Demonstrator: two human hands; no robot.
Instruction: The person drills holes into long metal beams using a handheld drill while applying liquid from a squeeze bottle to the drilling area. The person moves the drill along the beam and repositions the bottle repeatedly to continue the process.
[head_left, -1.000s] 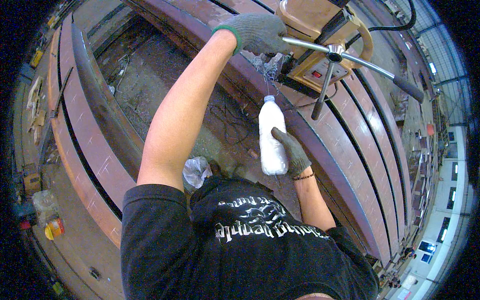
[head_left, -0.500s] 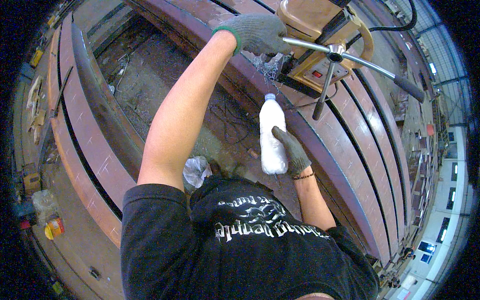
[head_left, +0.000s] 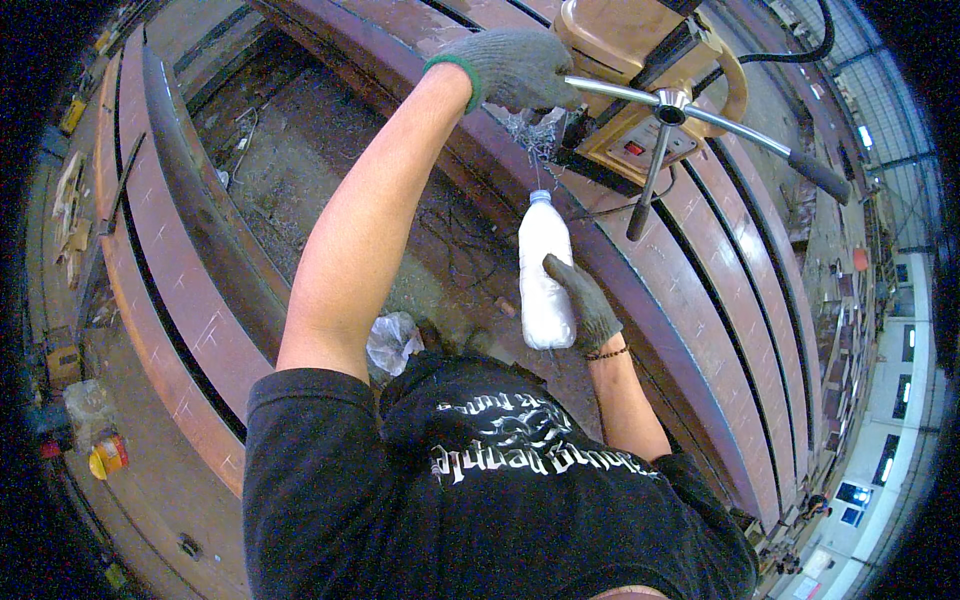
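My left hand (head_left: 525, 70), in a grey knit glove with a green cuff, is closed around the end of one spoke of the feed handle (head_left: 672, 107). This three-spoked handle sits on a tan drilling machine (head_left: 640, 150) standing on a steel beam. My right hand (head_left: 588, 305), also gloved, grips a clear plastic bottle (head_left: 546, 270) of whitish liquid with a blue cap. The bottle's cap points at the drill's base, and a thin line runs between them. Curled metal shavings (head_left: 538, 135) lie there. My left glove and the machine hide the drill bit.
Long brown steel beams (head_left: 690, 320) curve past on the right, others (head_left: 180, 300) on the left. A crumpled plastic bag (head_left: 393, 343) lies on the floor near my body. A black cable (head_left: 800, 55) leads off the machine. A yellow-and-red container (head_left: 108, 457) stands far left.
The feed handle has turned very slightly with my left hand on it. The bottle's cap sits a touch lower. The shavings by the drill have shifted.
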